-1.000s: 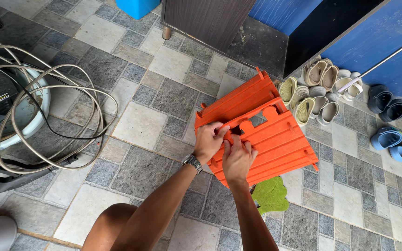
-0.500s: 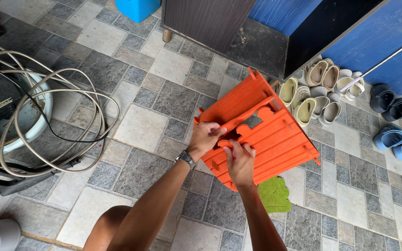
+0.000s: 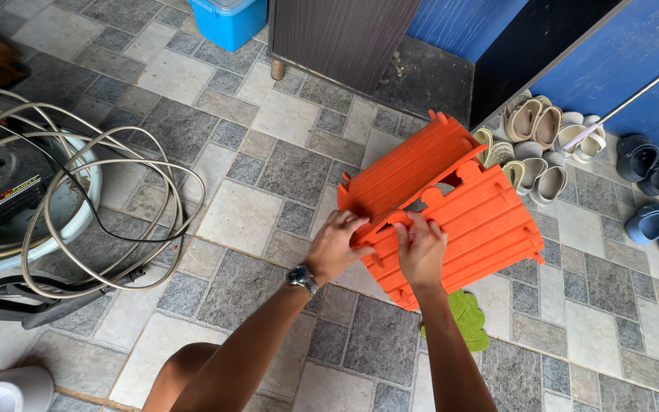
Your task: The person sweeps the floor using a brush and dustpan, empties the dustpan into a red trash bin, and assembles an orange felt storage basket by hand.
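Two ribbed orange plastic panels (image 3: 467, 221) are joined at an angle and held above the tiled floor. My left hand (image 3: 337, 246), with a wristwatch on its wrist, grips the near edge of the upper panel. Beside it, my right hand (image 3: 422, 248) clasps the slotted near edge of the lower, flatter panel. Both hands close around the plastic where the two panels meet. The upper panel tilts up toward the far left; the lower one slopes toward the right.
A coiled hose (image 3: 108, 206) lies over a round machine (image 3: 9, 198) at the left. Several sandals and shoes (image 3: 558, 145) line the blue wall at the right. A green cloth (image 3: 467, 320) lies under the panels. A blue bin (image 3: 226, 19) and dark cabinet (image 3: 337, 34) stand at the back.
The panels and both hands have stayed in nearly the same place; my fingers have shifted slightly along the joint between the panels.
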